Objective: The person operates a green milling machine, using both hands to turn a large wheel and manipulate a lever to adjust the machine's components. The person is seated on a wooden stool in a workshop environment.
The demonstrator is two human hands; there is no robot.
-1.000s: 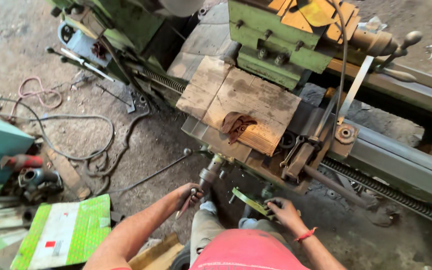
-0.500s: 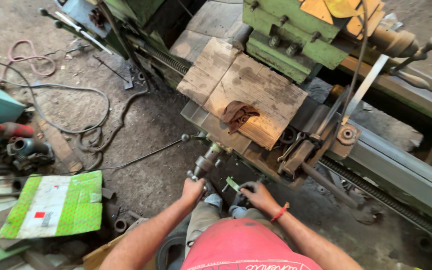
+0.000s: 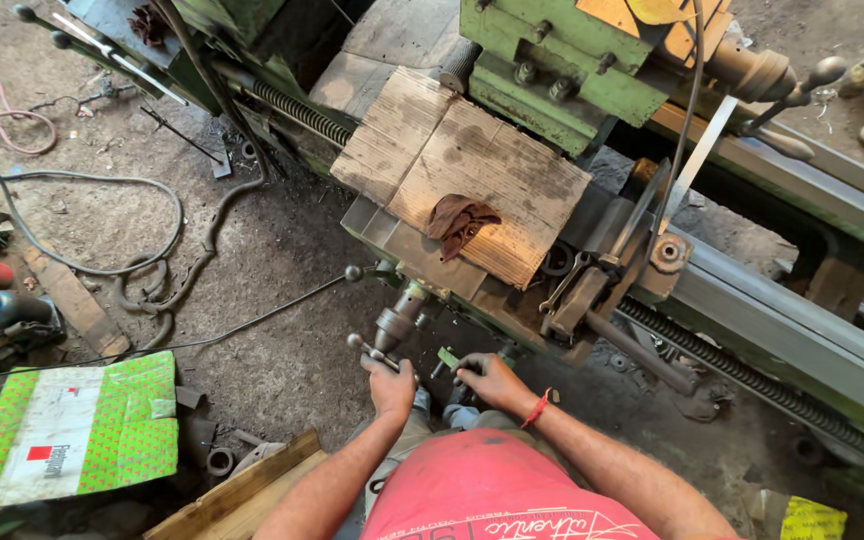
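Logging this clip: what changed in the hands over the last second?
The left hand moved inward and now grips the grey metal crank handle on the lathe apron. The right hand drew closer to the body with the small green flat piece at its fingertips. The brown crumpled rag stayed on the wooden boards.

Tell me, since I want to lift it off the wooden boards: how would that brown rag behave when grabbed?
The brown rag lies crumpled in folds, so it is probably floppy and light. It looks grimy, perhaps greasy to touch. It should not roll off the wooden boards.
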